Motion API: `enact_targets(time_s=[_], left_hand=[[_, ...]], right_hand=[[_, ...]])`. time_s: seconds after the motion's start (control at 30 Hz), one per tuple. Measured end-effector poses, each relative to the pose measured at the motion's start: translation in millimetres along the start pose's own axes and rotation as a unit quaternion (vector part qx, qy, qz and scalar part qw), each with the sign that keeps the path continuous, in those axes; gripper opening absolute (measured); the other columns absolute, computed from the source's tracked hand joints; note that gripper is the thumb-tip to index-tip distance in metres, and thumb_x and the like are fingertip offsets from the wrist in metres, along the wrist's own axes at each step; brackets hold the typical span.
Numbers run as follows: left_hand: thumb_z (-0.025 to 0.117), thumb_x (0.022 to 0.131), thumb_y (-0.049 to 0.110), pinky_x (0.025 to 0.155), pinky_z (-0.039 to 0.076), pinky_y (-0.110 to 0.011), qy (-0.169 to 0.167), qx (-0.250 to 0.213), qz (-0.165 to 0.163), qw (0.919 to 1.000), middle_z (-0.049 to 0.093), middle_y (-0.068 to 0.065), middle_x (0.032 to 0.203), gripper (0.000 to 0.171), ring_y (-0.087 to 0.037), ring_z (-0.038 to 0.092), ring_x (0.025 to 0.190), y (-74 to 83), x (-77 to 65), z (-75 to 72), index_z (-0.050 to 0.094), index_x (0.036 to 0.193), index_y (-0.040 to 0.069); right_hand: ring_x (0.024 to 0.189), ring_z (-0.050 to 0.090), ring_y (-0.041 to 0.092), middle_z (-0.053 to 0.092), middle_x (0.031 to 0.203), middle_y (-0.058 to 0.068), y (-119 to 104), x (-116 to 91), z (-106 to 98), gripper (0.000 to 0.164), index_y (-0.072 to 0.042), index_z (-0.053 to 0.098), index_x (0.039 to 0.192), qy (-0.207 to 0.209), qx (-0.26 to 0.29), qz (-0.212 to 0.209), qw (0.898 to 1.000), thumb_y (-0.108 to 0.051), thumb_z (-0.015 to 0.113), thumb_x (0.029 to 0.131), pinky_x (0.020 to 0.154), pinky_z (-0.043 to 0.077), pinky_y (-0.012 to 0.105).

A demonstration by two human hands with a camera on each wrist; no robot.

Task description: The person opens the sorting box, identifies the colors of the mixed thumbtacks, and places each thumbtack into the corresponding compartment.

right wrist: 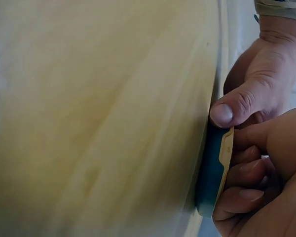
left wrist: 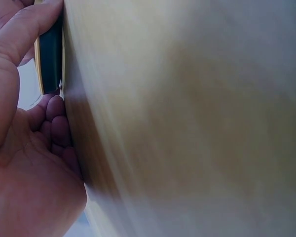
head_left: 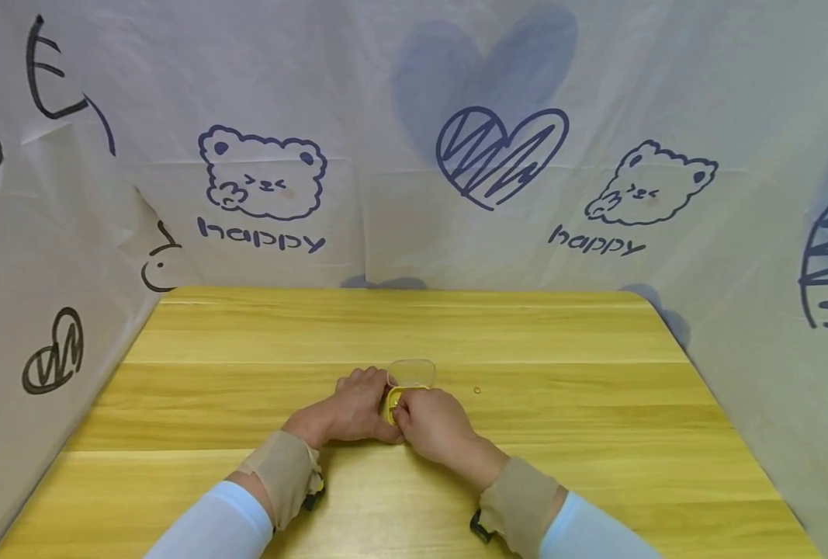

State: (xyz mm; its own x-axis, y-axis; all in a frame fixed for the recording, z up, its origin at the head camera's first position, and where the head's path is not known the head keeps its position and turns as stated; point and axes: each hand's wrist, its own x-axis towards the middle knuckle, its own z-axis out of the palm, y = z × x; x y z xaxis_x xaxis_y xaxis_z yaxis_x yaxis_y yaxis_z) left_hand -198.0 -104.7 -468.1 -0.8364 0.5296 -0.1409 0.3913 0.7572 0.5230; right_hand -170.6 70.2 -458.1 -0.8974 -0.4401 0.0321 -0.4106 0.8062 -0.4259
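Note:
In the head view a small shallow box (head_left: 389, 397) with a yellow rim lies on the table, its clear lid (head_left: 414, 373) standing open at the far side. My left hand (head_left: 358, 405) grips it at the left, thumb at the near end and fingers at the far end. The box's dark teal side (left wrist: 50, 61) shows between them in the left wrist view. My right hand (head_left: 433, 423) bends over the open top with curled fingers at the inside. In the right wrist view these fingers (right wrist: 246, 173) sit right at the yellow rim; I cannot tell whether they pinch anything.
A tiny ring-shaped thing (head_left: 477, 390) lies on the wooden table (head_left: 567, 341) to the right of the box. White cloth (head_left: 386, 202) with drawn bears and hearts hangs behind the table and along its sides.

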Motion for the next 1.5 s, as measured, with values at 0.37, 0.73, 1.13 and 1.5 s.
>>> enact_targets(time_s=[0.37, 0.73, 1.13, 1.5], left_hand=[[0.078, 0.071, 0.050, 0.091, 0.033, -0.048, 0.003, -0.007, 0.011, 0.9999, 0.053, -0.001, 0.109, 0.066, -0.025, 0.045, 0.105, 0.6, -2.0, -1.8, 0.051, 0.120, 0.014], [0.078, 0.070, 0.053, 0.090, 0.032, -0.047, 0.002, -0.006, 0.007, 1.0000, 0.052, 0.000, 0.108, 0.067, -0.024, 0.044, 0.102, 0.6, -1.1, -1.4, 0.051, 0.118, 0.015], [0.082, 0.065, 0.053, 0.091, 0.033, -0.047, 0.015, -0.002, 0.002, 0.9999, 0.054, 0.000, 0.106, 0.075, -0.022, 0.044, 0.097, 2.8, -1.5, -0.1, 0.051, 0.120, 0.012], [0.083, 0.065, 0.052, 0.092, 0.032, -0.047, 0.012, -0.018, 0.000, 0.9998, 0.053, 0.000, 0.105, 0.074, -0.022, 0.043, 0.098, 5.1, -2.7, -2.2, 0.052, 0.120, 0.012]], right_hand=[[0.056, 0.050, 0.012, 0.051, 0.060, -0.006, -5, -2, -2, 0.026, -0.019, 0.056, 0.067, 0.014, -0.108, -0.055, 0.993, -0.021, 0.058, 0.092, 0.053, 0.045, 0.036], [0.056, 0.048, 0.011, 0.052, 0.060, -0.009, -1, -2, -3, 0.021, -0.021, 0.062, 0.071, 0.017, -0.054, -0.036, 0.998, -0.019, 0.058, 0.091, 0.052, 0.042, 0.031], [0.058, 0.050, 0.009, 0.063, 0.071, -0.005, 33, -16, -32, 0.012, -0.016, 0.068, 0.084, 0.080, 0.018, 0.048, 0.995, -0.022, 0.061, 0.093, 0.055, 0.043, 0.029], [0.052, 0.049, 0.013, 0.065, 0.072, 0.001, 94, -33, -58, 0.016, -0.009, 0.070, 0.094, 0.100, 0.019, 0.121, 0.987, -0.020, 0.058, 0.095, 0.051, 0.042, 0.031]])
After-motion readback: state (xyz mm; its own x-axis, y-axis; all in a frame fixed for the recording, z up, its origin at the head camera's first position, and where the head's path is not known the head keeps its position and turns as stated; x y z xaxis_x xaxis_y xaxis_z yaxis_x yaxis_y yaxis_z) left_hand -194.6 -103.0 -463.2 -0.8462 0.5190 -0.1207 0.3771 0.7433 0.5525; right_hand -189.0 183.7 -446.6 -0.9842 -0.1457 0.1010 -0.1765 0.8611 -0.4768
